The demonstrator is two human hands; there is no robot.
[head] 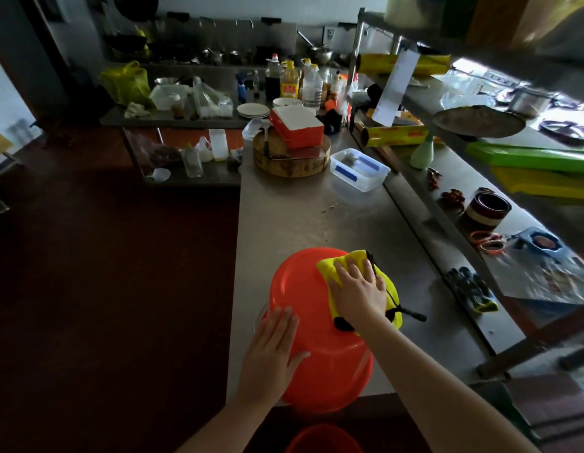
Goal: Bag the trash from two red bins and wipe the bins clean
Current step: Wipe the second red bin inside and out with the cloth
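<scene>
right hand (357, 289) flat on cloth (329, 266)

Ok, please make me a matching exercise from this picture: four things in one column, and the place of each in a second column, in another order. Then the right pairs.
1. yellow cloth
2. big red bin
3. second red bin
4. clear box with blue clips

a. below the counter, at the picture's bottom edge
b. on the counter, beside the round wooden block
c. under the right hand, on a bin
d. on the counter, left hand flat against it

Pairs: 1-c, 2-d, 3-a, 4-b
</scene>
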